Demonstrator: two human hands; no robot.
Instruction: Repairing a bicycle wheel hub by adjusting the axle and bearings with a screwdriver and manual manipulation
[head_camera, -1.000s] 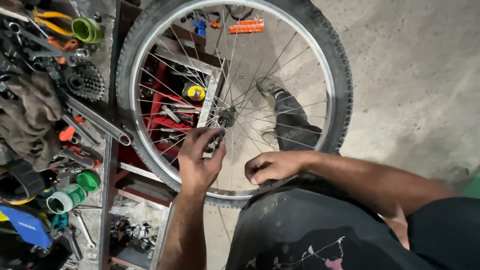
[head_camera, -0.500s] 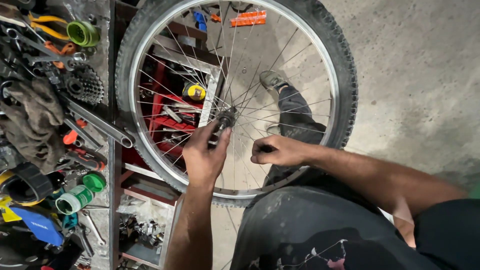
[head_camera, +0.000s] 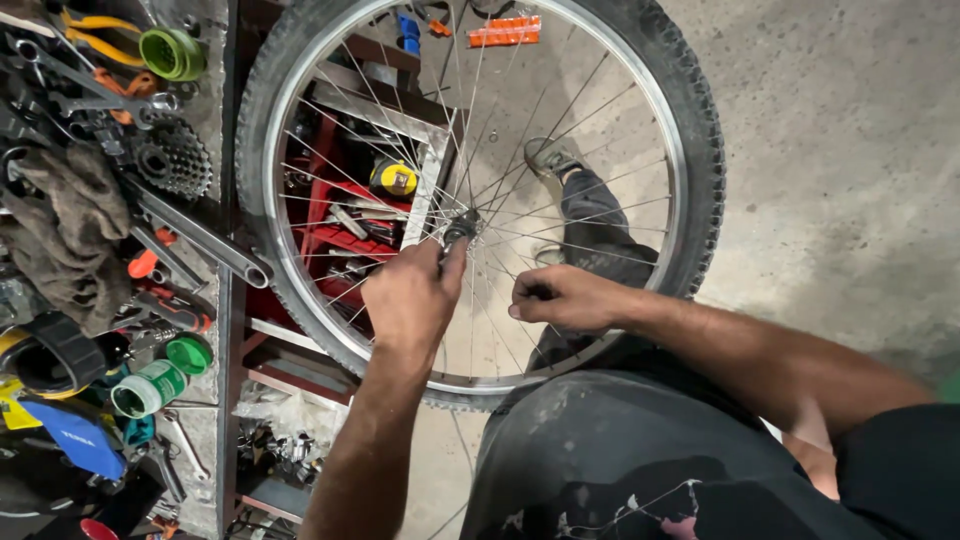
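The left hand has crept up to the wheel's centre since a second ago, when it sat lower among the spokes; now its fingers are pinched closed on the hub. The right hand has lifted too: it lay low near the rim before, and now it hovers just right of the hub, fingers curled closed around something small and dark, too hidden to name. The bicycle wheel itself has barely budged, standing upright in front of the person, its knobby tyre resting against the knee.

Round about: on the left, the bench is crowded with tools. A toothed cassette lies at its far part, a long grey wrench slants just near of it, and a brown rag is heaped at the left edge. Green tape rolls sit far, more green spools near. Behind the spokes a red shelf rack shows, with a yellow tape measure on it. An orange reflector is clipped among the far spokes. Through the wheel, a shoe rests on the concrete floor. The spokes cross in front of both hands' reach, and the person's dark trouser leg blocks the wheel's near edge.
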